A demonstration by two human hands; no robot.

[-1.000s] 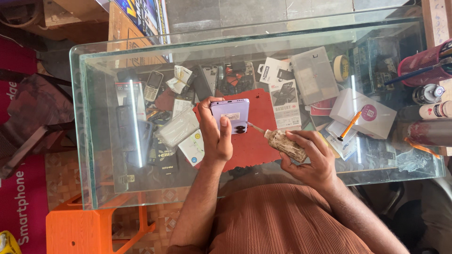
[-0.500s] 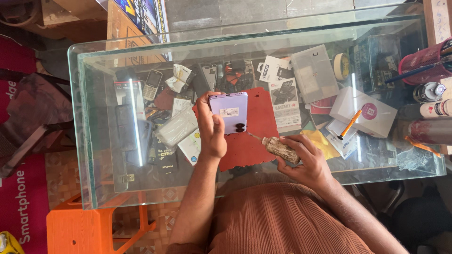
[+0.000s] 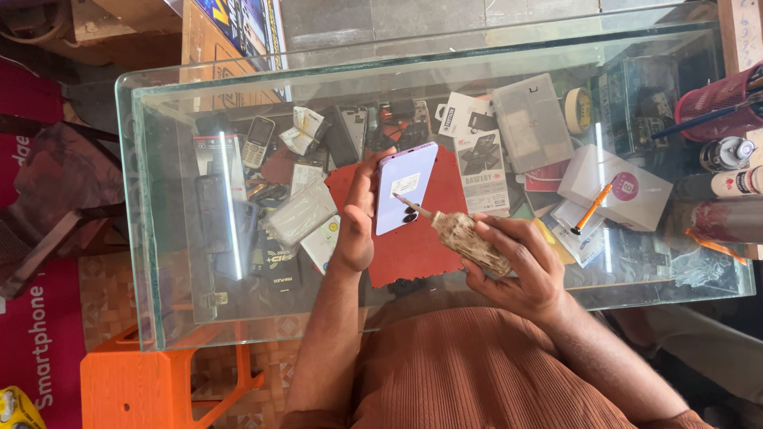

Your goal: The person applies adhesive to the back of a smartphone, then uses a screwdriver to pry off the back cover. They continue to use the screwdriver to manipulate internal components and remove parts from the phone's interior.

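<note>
at the far left an orange stool [image 3: 151,381] stands under the corner of a glass case [image 3: 159,206]. inside the case lie an old keypad phone [image 3: 257,141] and clear wrapped packets [image 3: 298,213], then a red mat [image 3: 413,238] near the middle. the left hand [image 3: 356,218] holds a pale lilac phone [image 3: 404,187] upright above the mat, back side up, thumb along one long edge and fingers curled round the other. just to its right the right hand [image 3: 517,266] closes its fingers around the worn handle of a screwdriver [image 3: 465,236], whose thin tip touches the phone's back near the lower edge. further right sit a white box [image 3: 616,191], an orange pen [image 3: 592,208] and a roll of tape [image 3: 580,110].
</note>
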